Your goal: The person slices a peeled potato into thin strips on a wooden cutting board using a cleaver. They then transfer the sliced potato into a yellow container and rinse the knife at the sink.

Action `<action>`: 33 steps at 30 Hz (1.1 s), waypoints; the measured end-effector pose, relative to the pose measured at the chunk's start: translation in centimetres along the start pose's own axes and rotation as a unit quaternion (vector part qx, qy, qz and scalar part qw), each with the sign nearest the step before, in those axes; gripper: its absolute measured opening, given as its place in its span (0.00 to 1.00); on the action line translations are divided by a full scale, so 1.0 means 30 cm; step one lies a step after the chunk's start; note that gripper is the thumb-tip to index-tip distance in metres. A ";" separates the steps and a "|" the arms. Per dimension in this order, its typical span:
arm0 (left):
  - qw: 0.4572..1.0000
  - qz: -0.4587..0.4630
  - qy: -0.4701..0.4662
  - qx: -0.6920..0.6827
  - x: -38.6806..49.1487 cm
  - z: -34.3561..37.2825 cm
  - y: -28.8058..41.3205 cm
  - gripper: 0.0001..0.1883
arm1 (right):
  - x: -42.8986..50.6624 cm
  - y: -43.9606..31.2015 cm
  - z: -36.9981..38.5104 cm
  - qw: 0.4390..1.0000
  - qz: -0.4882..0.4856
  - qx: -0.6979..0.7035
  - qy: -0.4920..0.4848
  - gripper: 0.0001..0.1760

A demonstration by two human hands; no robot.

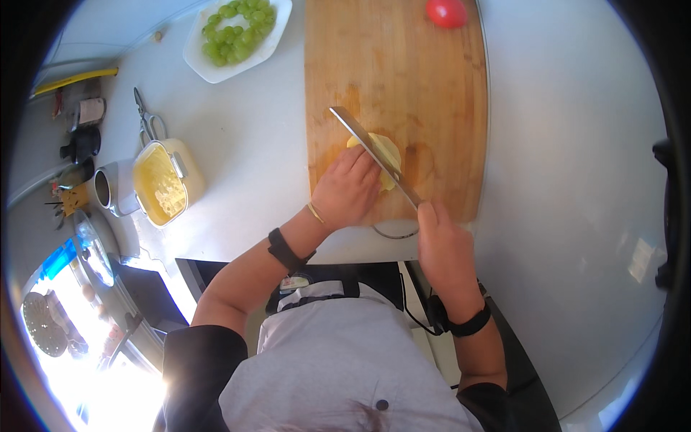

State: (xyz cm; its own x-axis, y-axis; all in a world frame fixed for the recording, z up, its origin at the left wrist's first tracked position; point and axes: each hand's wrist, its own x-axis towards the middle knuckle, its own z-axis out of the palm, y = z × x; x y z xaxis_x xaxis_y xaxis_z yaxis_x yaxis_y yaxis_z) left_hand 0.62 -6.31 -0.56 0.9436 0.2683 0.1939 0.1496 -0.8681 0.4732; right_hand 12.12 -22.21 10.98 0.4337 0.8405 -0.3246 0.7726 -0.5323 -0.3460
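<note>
My right hand (445, 245) is closed around the handle of a broad-bladed kitchen knife (372, 148). The blade runs up and to the left, across a pale yellow food piece (390, 151) that looks partly sliced. My left hand (351, 186) presses on that piece from the left with bent fingers close beside the blade, and hides part of it. All this lies on the lower part of a wooden cutting board (345, 54). A red tomato-like item (447, 13) rests at the board's top right.
Green grapes (237, 40) fill a white plate (197, 54) at the upper left. Kitchen scissors (146, 119) lie above a yellowish container (189, 167) and a metal cup (116, 189). Small bottles and jars (89, 110) stand further left. The counter's front edge runs just below the board.
</note>
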 end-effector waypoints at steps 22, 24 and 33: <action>1.000 0.001 0.003 -0.022 -0.009 0.003 -0.016 0.25 | 0.025 0.001 0.007 1.000 -0.014 0.006 -0.012 0.08; 1.000 -0.001 0.005 -0.024 -0.005 -0.002 -0.012 0.26 | 0.029 0.006 0.011 1.000 -0.004 0.000 -0.029 0.09; 0.999 0.033 0.028 0.006 -0.031 -0.053 0.017 0.28 | 0.060 0.069 0.119 0.999 -0.014 0.009 0.049 0.11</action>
State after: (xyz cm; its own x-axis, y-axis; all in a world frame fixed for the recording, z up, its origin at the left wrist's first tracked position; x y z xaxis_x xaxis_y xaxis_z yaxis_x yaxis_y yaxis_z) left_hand -0.66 -6.35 0.88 0.9334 0.2332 0.2726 0.0917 -0.8897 0.4473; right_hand 12.84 -22.17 6.55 0.4566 0.8603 -0.2268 0.7772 -0.5098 -0.3688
